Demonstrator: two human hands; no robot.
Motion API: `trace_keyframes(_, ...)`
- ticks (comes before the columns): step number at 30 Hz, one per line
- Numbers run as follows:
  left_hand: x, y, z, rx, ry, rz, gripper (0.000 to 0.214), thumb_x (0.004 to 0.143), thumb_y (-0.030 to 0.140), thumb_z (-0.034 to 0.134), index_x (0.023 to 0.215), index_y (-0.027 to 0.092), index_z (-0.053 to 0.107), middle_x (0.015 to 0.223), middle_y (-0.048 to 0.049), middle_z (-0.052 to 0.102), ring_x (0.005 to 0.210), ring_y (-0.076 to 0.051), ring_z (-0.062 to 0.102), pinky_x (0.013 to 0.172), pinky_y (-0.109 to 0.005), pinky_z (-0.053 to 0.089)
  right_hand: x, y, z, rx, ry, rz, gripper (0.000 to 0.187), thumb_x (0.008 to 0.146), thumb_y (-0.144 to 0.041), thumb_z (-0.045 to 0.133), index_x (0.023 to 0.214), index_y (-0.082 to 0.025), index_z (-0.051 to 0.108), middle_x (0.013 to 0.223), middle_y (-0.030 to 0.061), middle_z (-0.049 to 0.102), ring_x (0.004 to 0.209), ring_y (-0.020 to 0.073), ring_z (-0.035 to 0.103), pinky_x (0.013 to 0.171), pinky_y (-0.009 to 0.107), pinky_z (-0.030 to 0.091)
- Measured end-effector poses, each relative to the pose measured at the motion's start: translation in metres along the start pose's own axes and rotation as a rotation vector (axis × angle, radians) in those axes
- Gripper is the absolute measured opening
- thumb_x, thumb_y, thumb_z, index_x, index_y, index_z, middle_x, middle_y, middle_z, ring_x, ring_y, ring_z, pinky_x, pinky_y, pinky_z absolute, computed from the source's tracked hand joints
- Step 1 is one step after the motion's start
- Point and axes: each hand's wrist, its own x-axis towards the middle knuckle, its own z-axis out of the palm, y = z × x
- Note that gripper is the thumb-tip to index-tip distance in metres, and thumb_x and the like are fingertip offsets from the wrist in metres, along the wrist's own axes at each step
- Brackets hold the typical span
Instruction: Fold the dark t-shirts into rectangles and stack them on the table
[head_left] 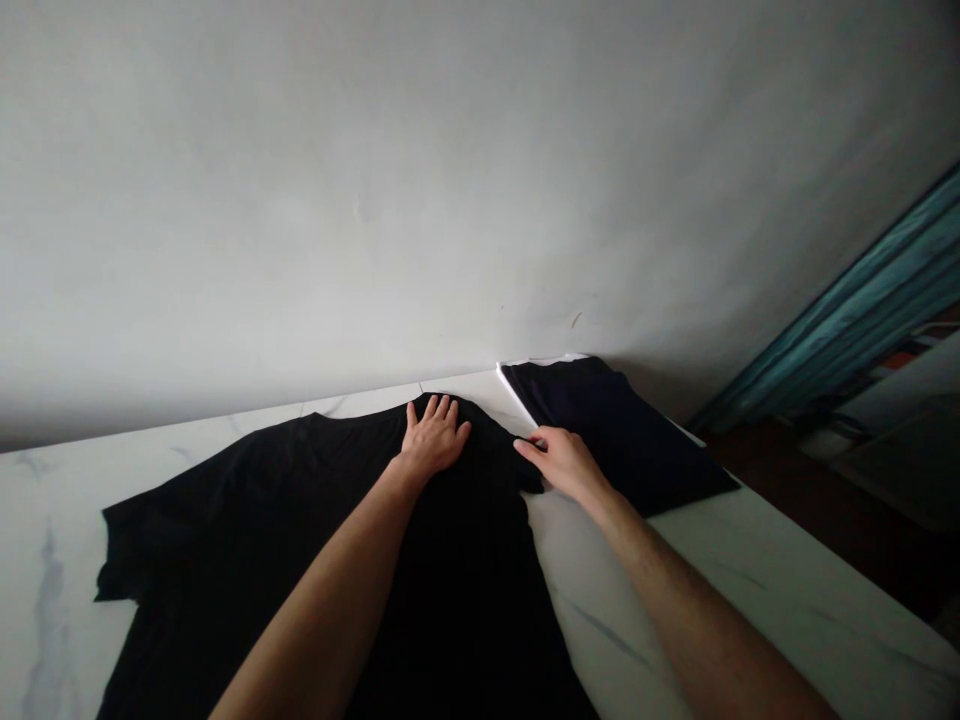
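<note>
A black T-shirt (285,540) lies spread flat on a white marble table (750,590), collar end toward the wall. My left hand (433,438) rests palm down on the shirt near its far edge, fingers stretched out and together. My right hand (561,462) is at the shirt's right sleeve; its fingers are pressed together on the sleeve's edge.
A second dark folded garment (622,430) lies at the table's far right corner, touching the wall. A plain white wall (450,200) rises directly behind the table. At the right, past the table's edge, hang teal curtains (862,320) over a dark floor.
</note>
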Motion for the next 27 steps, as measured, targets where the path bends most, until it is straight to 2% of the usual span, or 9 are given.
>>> trace_keyframes(3, 0.0, 0.006, -0.006, 0.075, 0.098, 0.051, 0.05, 0.104, 0.036, 0.035, 0.144, 0.013, 0.052, 0.161, -0.0159, 0.041, 0.152, -0.034, 0.028, 0.121, -0.067, 0.02, 0.0, -0.001, 0.001, 0.045, -0.054, 0.009, 0.021, 0.08, -0.042, 0.071, 0.073, -0.023, 0.072, 0.072, 0.0032, 0.074, 0.072, 0.0222, 0.069, 0.062, 0.028, 0.043)
trace_keyframes(6, 0.001, 0.012, -0.009, 0.083, 0.106, 0.146, 0.041, 0.103, 0.028, 0.035, 0.124, 0.013, 0.067, 0.144, -0.0153, 0.059, 0.138, -0.028, 0.05, 0.12, -0.047, 0.032, 0.001, 0.0, 0.002, 0.259, 0.004, 0.031, 0.017, 0.082, -0.038, 0.068, 0.08, -0.022, 0.073, 0.08, 0.0043, 0.075, 0.077, 0.0221, 0.07, 0.065, 0.028, 0.048)
trace_keyframes(8, 0.002, 0.013, -0.008, 0.044, 0.062, 0.175, 0.041, 0.104, 0.029, 0.034, 0.119, 0.013, 0.069, 0.136, -0.0147, 0.064, 0.128, -0.024, 0.058, 0.115, -0.037, 0.039, 0.002, 0.002, -0.001, 0.518, -0.034, 0.093, 0.021, 0.086, -0.039, 0.063, 0.09, -0.021, 0.074, 0.09, 0.0065, 0.077, 0.082, 0.0224, 0.071, 0.066, 0.029, 0.053)
trace_keyframes(11, 0.002, 0.012, -0.002, 0.004, 0.048, 0.173, 0.042, 0.104, 0.031, 0.037, 0.129, 0.012, 0.063, 0.144, -0.016, 0.059, 0.135, -0.026, 0.053, 0.117, -0.038, 0.038, 0.004, 0.007, -0.011, 0.865, -0.158, 0.223, 0.025, 0.086, -0.031, 0.062, 0.107, -0.023, 0.073, 0.108, 0.0097, 0.077, 0.08, 0.0201, 0.072, 0.065, 0.031, 0.059)
trace_keyframes(13, 0.002, 0.011, 0.002, -0.004, 0.05, 0.161, 0.044, 0.104, 0.034, 0.038, 0.137, 0.013, 0.058, 0.151, -0.0157, 0.053, 0.143, -0.028, 0.045, 0.12, -0.043, 0.033, 0.003, 0.01, -0.019, 0.953, -0.226, 0.239, 0.035, 0.079, -0.019, 0.064, 0.113, -0.023, 0.072, 0.12, 0.0114, 0.074, 0.082, 0.0189, 0.073, 0.067, 0.03, 0.061)
trace_keyframes(16, 0.001, 0.01, 0.005, -0.004, 0.032, 0.144, 0.048, 0.104, 0.036, 0.037, 0.145, 0.016, 0.052, 0.157, -0.0145, 0.047, 0.148, -0.029, 0.038, 0.122, -0.046, 0.03, 0.001, 0.013, -0.023, 0.897, -0.301, 0.194, 0.051, 0.067, -0.006, 0.063, 0.115, -0.022, 0.071, 0.132, 0.0129, 0.069, 0.096, 0.0222, 0.073, 0.069, 0.029, 0.061)
trace_keyframes(20, 0.001, 0.01, 0.005, 0.017, 0.01, 0.144, 0.053, 0.104, 0.037, 0.035, 0.15, 0.013, 0.047, 0.16, -0.0152, 0.043, 0.151, -0.031, 0.034, 0.123, -0.048, 0.028, 0.003, 0.011, -0.011, 0.733, -0.219, 0.095, 0.058, 0.059, 0.002, 0.056, 0.111, -0.019, 0.071, 0.125, 0.0122, 0.073, 0.115, 0.0248, 0.069, 0.088, 0.034, 0.059)
trace_keyframes(23, 0.002, 0.01, 0.006, 0.031, 0.002, 0.144, 0.056, 0.104, 0.038, 0.033, 0.151, 0.01, 0.045, 0.161, -0.0165, 0.041, 0.151, -0.032, 0.032, 0.123, -0.048, 0.026, 0.008, 0.007, 0.0, 0.651, -0.092, 0.021, 0.05, 0.06, 0.001, 0.055, 0.104, -0.018, 0.071, 0.113, 0.0103, 0.077, 0.109, 0.0221, 0.072, 0.097, 0.036, 0.055)
trace_keyframes(27, 0.002, 0.009, 0.007, 0.021, -0.005, 0.137, 0.057, 0.104, 0.04, 0.033, 0.151, 0.011, 0.046, 0.161, -0.0159, 0.04, 0.152, -0.031, 0.032, 0.124, -0.048, 0.026, 0.01, 0.001, 0.006, 0.475, 0.13, -0.014, 0.03, 0.07, -0.011, 0.064, 0.099, -0.018, 0.072, 0.098, 0.0084, 0.078, 0.087, 0.0217, 0.074, 0.082, 0.034, 0.059)
